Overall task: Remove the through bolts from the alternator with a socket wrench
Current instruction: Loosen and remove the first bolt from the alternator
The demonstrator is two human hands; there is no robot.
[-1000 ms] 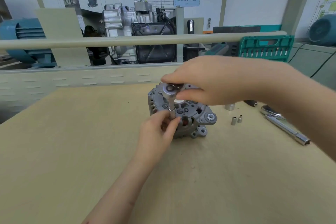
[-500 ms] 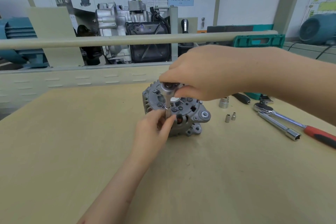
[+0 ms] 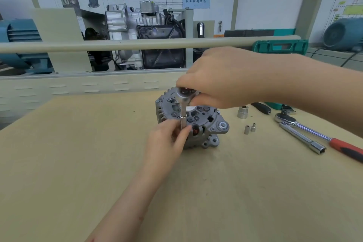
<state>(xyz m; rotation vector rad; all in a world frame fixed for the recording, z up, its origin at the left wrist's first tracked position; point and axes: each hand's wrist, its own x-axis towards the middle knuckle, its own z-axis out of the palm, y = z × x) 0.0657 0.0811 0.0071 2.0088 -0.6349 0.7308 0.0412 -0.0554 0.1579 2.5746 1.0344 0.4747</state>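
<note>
Both our hands closed, meeting mid-frame.
Our left hand reaches in from six o'clock, fingers pinched upward; our right hand enters from three o'clock, knuckles up, curled.

Grey cast alternator sits upright-ish on the counter, rear face tilted up. The socket wrench stands vertical on its near-left edge, chrome head on top.

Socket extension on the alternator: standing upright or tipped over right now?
Upright. The socket extension runs straight down from the ratchet head under the right hand, and the left hand pinches its lower end against the alternator.
</note>
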